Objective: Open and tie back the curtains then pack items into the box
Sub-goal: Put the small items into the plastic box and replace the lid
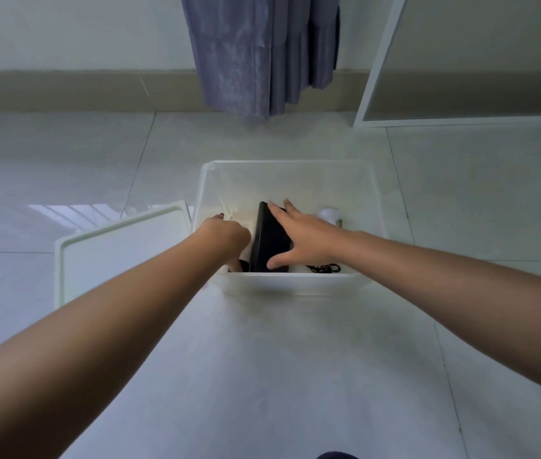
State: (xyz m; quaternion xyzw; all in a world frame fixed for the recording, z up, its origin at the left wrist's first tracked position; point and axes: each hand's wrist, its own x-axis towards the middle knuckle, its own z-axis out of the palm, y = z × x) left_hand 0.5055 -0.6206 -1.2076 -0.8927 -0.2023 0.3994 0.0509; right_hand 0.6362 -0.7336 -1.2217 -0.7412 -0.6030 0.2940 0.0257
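Down inside the translucent plastic box on the tiled floor, your right hand grips a black flat case, fingers and thumb around it. It stands on edge, long axis running near to far. No writing is readable. Your left hand reaches in at the left wall; I cannot tell its grip. A white lid lies just left; the purple curtain hangs beyond.
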